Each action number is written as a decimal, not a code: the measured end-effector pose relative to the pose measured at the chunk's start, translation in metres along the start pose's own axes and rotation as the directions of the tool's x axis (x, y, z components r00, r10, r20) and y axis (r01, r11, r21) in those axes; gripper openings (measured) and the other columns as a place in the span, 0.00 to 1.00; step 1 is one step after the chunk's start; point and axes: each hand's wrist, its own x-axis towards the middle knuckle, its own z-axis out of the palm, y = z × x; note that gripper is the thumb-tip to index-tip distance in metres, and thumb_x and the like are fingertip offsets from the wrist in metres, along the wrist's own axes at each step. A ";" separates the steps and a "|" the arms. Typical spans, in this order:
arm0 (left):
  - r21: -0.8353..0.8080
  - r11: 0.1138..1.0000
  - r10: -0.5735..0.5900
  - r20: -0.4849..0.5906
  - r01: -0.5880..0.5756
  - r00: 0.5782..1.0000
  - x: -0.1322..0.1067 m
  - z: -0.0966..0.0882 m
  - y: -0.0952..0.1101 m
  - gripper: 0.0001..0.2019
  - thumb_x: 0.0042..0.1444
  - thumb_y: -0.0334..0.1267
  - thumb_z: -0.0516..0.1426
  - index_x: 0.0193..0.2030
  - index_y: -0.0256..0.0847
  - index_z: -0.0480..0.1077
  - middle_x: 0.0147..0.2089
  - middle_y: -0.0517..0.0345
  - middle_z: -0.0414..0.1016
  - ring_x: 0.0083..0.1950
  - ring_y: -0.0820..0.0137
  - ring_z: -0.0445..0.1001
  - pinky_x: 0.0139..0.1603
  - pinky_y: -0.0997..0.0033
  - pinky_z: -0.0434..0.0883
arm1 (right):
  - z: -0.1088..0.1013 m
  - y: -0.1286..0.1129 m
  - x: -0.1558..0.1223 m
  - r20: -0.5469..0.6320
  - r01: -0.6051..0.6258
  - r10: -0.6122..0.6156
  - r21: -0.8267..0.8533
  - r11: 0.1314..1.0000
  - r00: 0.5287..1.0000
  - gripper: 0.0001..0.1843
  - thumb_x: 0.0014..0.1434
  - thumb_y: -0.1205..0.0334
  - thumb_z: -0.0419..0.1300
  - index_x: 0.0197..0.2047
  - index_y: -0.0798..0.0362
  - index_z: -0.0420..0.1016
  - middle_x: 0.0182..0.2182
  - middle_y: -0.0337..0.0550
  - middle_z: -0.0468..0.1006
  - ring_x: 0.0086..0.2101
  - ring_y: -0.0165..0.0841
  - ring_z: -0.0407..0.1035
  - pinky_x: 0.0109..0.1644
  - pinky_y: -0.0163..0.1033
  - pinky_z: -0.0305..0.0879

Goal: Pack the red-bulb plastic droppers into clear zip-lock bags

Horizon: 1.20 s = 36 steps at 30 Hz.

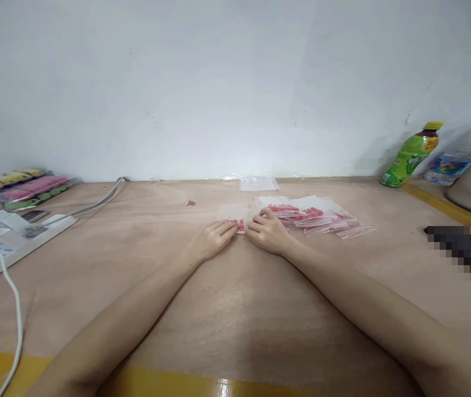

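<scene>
A small clear zip bag [234, 212] with red pieces inside lies flat on the table between my hands. My left hand [214, 240] is at its lower left, fingers closed together over the bag's near edge and the thumb mostly hidden. At the lower right corner, my right hand [269, 234] has its fingers bent and pinched on the same edge; its fingertips are too small to make out fully. Just right of that hand, a spread pile of similar bags [313, 215] with red pieces overlaps on the table.
Behind lies a flat clear bag [259, 183] by the wall. A power strip [20, 248] with cables and packs of coloured items [32, 190] are at left. A green bottle [411, 157], a clear bottle [454, 160] and a blurred-out dark object [462, 248] are at right.
</scene>
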 end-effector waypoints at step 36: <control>-0.043 0.982 -0.179 0.058 0.181 0.982 0.000 -0.027 0.004 0.27 0.53 0.55 0.53 0.52 0.36 0.65 0.52 0.44 0.67 0.54 0.57 0.64 0.54 0.56 0.61 | -0.025 0.024 -0.015 -0.043 -0.241 0.247 0.109 0.964 0.968 0.13 0.59 0.56 0.52 0.39 0.53 0.73 0.36 0.44 0.76 0.38 0.34 0.64 0.49 0.45 0.47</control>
